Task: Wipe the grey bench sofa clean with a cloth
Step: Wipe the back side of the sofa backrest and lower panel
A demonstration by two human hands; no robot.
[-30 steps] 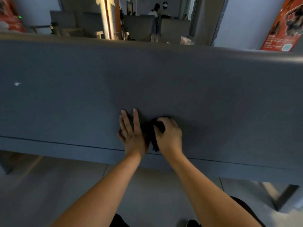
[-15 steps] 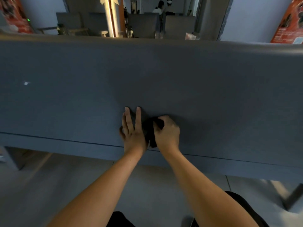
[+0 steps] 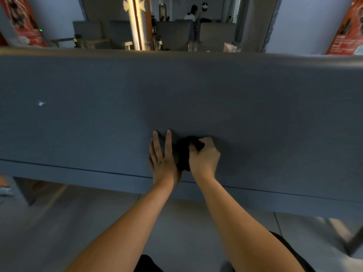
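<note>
At the front edge of the grey bench sofa (image 3: pixel 275 114), we press a bunched black cloth (image 3: pixel 183 154) into the padded surface, just above its seam. Our right hand (image 3: pixel 205 159) is curled tightly round the cloth. Our left hand (image 3: pixel 162 161) lies flat just beside it, fingers straight on the fabric and holding nothing.

Over the past second little has moved: both hands and the cloth sit on nearly the same patch, and only our view has drifted slightly. We judge the wiping is working one spot, or pausing to regather the cloth, with most of the bench not yet covered.

The count is one cloth, two hands and one bench. One white speck (image 3: pixel 40 103) lies well apart to the left, unwiped. Beyond the far edge are two red banners (image 3: pixel 347 26) and two people (image 3: pixel 193 13), distant.
</note>
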